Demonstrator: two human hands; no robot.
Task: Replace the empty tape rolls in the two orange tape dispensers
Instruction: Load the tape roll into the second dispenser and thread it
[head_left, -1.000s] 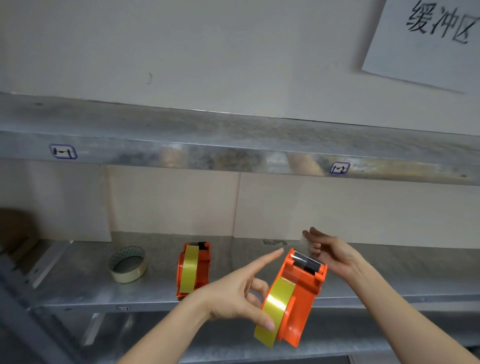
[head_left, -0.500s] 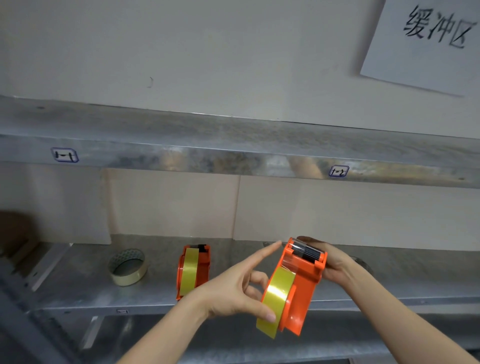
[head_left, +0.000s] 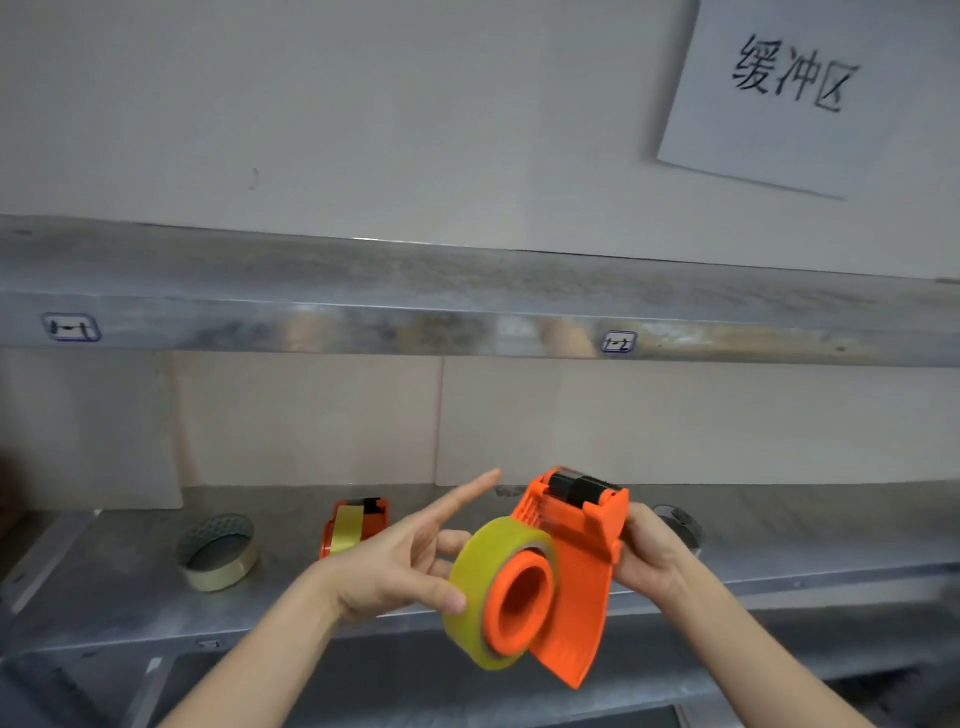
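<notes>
I hold an orange tape dispenser (head_left: 576, 587) in front of the lower shelf, its open side turned toward me. A full yellow tape roll (head_left: 478, 571) sits on its orange hub. My right hand (head_left: 649, 556) grips the dispenser from behind near the cutter end. My left hand (head_left: 410, 561) rests its thumb on the roll's left edge, index finger pointing up and right. A second orange dispenser (head_left: 353, 525) with yellow tape stands on the shelf behind my left hand.
A nearly used-up tape roll (head_left: 218, 551) lies flat on the metal lower shelf (head_left: 104, 597) at the left. A dark round object (head_left: 680, 525) peeks out behind my right hand. An upper metal shelf (head_left: 467, 312) overhangs, and a paper sign (head_left: 795, 83) hangs on the wall.
The held dispenser has turned, so its open side with hub and roll now faces me instead of the tape's edge. My right hand has closed more firmly behind it.
</notes>
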